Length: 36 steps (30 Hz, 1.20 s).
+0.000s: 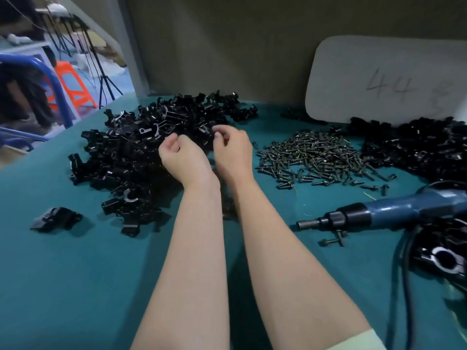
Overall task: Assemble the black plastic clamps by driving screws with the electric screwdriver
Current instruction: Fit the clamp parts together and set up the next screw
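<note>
A large heap of black plastic clamp halves (141,152) lies on the green table (75,286) at the centre left. Both hands reach into its right side. My left hand (183,157) hovers over the heap with fingers curled inward; no part shows inside them. My right hand (233,150) is beside it, fingertips bent down onto the parts, and I cannot tell whether it pinches one. A spread of dark screws (318,157) lies to the right of my hands. The blue electric screwdriver (394,213) lies untouched on its side at the right, bit pointing left.
A second heap of black parts (417,147) sits at the far right below a white board (384,79) marked 44. One loose clamp (55,219) lies at the left, assembled clamps (444,256) under the screwdriver's cable, and two screws (333,239) near its bit.
</note>
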Motion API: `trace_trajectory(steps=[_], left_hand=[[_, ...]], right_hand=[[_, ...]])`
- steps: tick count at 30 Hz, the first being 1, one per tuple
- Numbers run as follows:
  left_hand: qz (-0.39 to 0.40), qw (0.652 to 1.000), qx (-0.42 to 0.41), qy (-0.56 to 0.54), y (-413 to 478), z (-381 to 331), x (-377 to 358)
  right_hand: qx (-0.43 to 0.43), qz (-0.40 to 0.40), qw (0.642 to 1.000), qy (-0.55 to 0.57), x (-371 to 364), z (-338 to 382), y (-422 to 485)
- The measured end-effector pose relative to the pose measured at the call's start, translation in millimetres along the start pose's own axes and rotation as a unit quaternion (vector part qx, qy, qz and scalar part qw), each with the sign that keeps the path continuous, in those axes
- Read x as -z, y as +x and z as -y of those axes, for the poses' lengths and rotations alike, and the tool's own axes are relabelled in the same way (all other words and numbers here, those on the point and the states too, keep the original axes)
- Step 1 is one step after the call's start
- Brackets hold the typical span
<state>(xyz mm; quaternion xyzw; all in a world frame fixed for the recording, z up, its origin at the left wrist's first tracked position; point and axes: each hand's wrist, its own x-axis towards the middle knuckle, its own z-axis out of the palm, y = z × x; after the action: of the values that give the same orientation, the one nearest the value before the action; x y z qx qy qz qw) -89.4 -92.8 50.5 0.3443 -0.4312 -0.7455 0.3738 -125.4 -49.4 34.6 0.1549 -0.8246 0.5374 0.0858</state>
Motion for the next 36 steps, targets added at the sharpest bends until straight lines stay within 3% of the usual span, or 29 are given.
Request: trace_trajectory(steps=[3,7,12,15,18,20,23,25,30,36], left_hand=[[0.1,0.994,0.027,0.043,-26.6,5.2,-18.9],[0.316,0.939,0.023,0.134,-74.4,20.1,-53.2],[0.428,0.887,0.017,0.172,-126.2,45.1,-91.1],[0.422,0.887,0.047,0.181,-137.6,64.7,-107.9],[0.384,0.906,0.138,0.112,-137.2,79.5,-121.1],[0.369,0.908,0.191,0.064,-135.6,82.8,-127.3],[0.354,0.907,0.226,0.034,-132.8,84.5,-134.7],[0.349,0.906,0.238,0.026,-133.2,84.0,-136.6],[0.343,0.907,0.244,0.014,-134.1,84.4,-133.8],[0.327,0.918,0.223,0.034,-126.4,80.4,-125.3]], right_hand=[[-0.007,-0.076,0.994,0.077,57.1,1.8,6.4],[-0.058,-0.061,0.994,0.067,129.8,-6.6,9.7],[-0.122,-0.076,0.988,0.057,197.6,-38.6,-0.2],[-0.128,-0.101,0.986,-0.022,219.3,-60.7,6.8],[-0.218,-0.129,0.949,-0.19,228.4,-88.9,23.2],[-0.297,-0.086,0.915,-0.261,227.6,-106.2,33.2],[-0.33,-0.009,0.886,-0.325,218.3,-118.4,43.1],[-0.337,-0.017,0.881,-0.331,214.9,-122.5,48.2],[-0.365,-0.122,0.873,-0.299,217.9,-129.9,47.8],[-0.297,-0.172,0.909,-0.234,221.4,-122.7,41.4]])
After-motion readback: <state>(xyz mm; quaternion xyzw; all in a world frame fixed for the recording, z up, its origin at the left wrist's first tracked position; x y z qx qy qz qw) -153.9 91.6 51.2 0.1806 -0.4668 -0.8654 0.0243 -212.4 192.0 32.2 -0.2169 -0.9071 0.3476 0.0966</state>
